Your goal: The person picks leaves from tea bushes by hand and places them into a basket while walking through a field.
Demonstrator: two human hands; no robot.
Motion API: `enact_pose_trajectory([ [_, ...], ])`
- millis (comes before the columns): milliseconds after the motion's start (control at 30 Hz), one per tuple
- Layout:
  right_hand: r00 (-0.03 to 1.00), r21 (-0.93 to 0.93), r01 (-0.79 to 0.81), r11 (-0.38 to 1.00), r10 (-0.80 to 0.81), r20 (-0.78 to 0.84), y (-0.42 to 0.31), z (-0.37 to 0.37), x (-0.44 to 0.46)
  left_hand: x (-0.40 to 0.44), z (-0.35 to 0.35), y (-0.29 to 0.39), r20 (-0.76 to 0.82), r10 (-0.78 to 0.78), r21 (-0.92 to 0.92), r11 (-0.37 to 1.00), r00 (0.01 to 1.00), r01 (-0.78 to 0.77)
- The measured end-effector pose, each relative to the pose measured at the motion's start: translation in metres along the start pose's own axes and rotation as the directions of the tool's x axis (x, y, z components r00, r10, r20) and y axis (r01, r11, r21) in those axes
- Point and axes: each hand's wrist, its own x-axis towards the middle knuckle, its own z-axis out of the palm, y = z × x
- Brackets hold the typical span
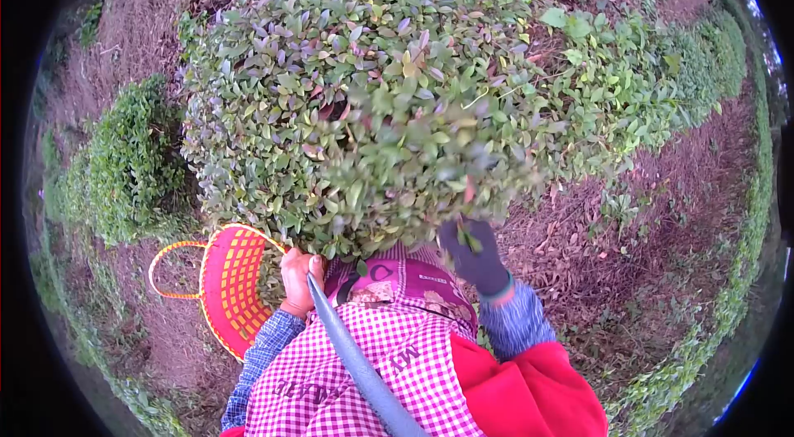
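My left hand (298, 276), bare, is closed at the near edge of the bush (372, 106). Its fingers are curled at the right rim of a red and yellow woven basket (240, 288), which leans beside my left arm. From this hand a blue-grey curved strip (356, 358), narrow at its upper end, runs down over my checked apron (413, 329). My right hand (475, 259) wears a dark glove and is at the bush's lower right edge, its fingers bent round a few green leaves (471, 237). Its fingertips are partly hidden and blurred.
The bush's leaves are green, reddish and purplish, with some blurred in the middle. Another low bush (136, 164) grows at the left. Dry brown ground (571, 247) shows at the right. Further green rows (711, 329) curve along the right side.
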Motion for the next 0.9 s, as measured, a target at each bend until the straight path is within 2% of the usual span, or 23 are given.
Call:
enact_pose_trajectory([
  [33, 0.970, 0.283, 0.212, 0.935, -0.237, 0.054, -0.024, 0.000, -0.007, -0.003, 0.000, 0.000, 0.000, -0.001, 0.007, 1.000, 1.000, 0.001],
  [67, 0.973, 0.275, 0.205, 0.939, -0.226, 0.048, -0.023, -0.002, -0.007, -0.007, 0.000, -0.001, 0.011, 0.001, -0.002, 1.000, 1.000, -0.001],
  [100, 0.992, 0.200, 0.041, 0.979, -0.016, -0.129, -0.022, -0.006, 0.004, -0.008, 0.003, -0.004, 0.017, 0.004, -0.010, 1.000, 1.000, -0.004],
  [133, 0.936, 0.160, -0.128, 0.979, 0.172, -0.307, -0.020, -0.012, 0.019, -0.007, 0.005, -0.006, 0.014, 0.003, -0.012, 1.000, 1.000, -0.003],
  [167, 0.850, 0.253, -0.381, 0.889, 0.445, -0.282, -0.018, -0.022, 0.031, -0.007, 0.004, -0.006, 0.009, 0.017, -0.005, 1.000, 1.000, -0.017],
  [200, 0.853, 0.251, -0.383, 0.889, 0.444, -0.273, -0.006, -0.028, 0.045, -0.007, 0.002, -0.005, 0.004, 0.009, -0.002, 1.000, 1.000, -0.009],
  [300, 0.895, 0.349, -0.204, 0.915, 0.318, -0.312, 0.030, -0.036, 0.082, -0.007, 0.000, -0.004, -0.009, -0.002, -0.012, 1.000, 1.000, 0.002],
  [400, 0.960, 0.152, -0.195, 0.969, 0.221, -0.173, 0.036, -0.036, 0.108, -0.009, 0.000, -0.010, 0.012, 0.015, 0.004, 1.000, 1.000, -0.015],
  [433, 0.981, -0.090, -0.165, 0.982, 0.155, -0.113, 0.039, -0.033, 0.116, -0.010, 0.000, -0.011, 0.022, 0.002, 0.008, 1.000, 1.000, -0.002],
  [467, 0.995, -0.293, 0.054, 0.954, -0.077, -0.070, 0.053, -0.028, 0.121, -0.010, 0.000, -0.012, 0.033, -0.014, 0.012, 1.000, 0.999, 0.013],
  [500, 0.952, -0.480, 0.257, 0.838, -0.306, -0.023, 0.067, -0.024, 0.126, -0.009, -0.002, -0.009, 0.016, -0.012, 0.012, 1.000, 1.000, 0.012],
  [533, 0.952, -0.478, 0.260, 0.839, -0.306, -0.018, 0.060, -0.021, 0.126, -0.008, -0.001, -0.010, 0.014, -0.017, 0.014, 1.000, 1.000, 0.017],
  [600, 0.996, -0.617, 0.052, 0.786, -0.088, -0.029, 0.037, -0.015, 0.122, -0.009, 0.001, -0.010, 0.003, -0.034, -0.018, 0.999, 0.999, 0.035],
  [633, 0.974, -0.568, 0.056, 0.821, -0.170, -0.150, 0.058, -0.012, 0.120, -0.010, 0.001, -0.009, 0.001, -0.032, -0.026, 0.999, 0.999, 0.032],
  [667, 0.974, -0.571, 0.057, 0.819, -0.170, -0.147, 0.059, -0.011, 0.114, -0.010, 0.002, -0.009, 0.000, -0.035, -0.029, 0.999, 0.999, 0.035],
  [700, 0.985, -0.466, -0.152, 0.872, 0.096, -0.143, 0.059, -0.007, 0.103, -0.011, 0.002, -0.009, 0.007, -0.029, -0.017, 0.999, 1.000, 0.029],
  [767, 0.980, -0.192, -0.159, 0.968, 0.132, -0.150, 0.069, 0.009, 0.073, -0.009, 0.003, -0.012, 0.001, -0.038, -0.002, 0.999, 0.999, 0.038],
  [833, 0.965, 0.043, -0.044, 0.998, 0.053, -0.256, 0.075, 0.022, 0.029, -0.011, 0.007, -0.017, 0.016, -0.047, -0.001, 0.999, 0.999, 0.047],
  [867, 0.943, 0.113, -0.163, 0.980, 0.188, -0.274, 0.065, 0.020, 0.012, -0.014, 0.007, -0.017, 0.010, -0.075, 0.007, 0.997, 0.997, 0.074],
  [900, 0.947, 0.117, -0.174, 0.978, 0.198, -0.252, 0.045, 0.018, 0.005, -0.014, 0.007, -0.018, -0.004, -0.092, 0.013, 0.996, 0.996, 0.092],
])
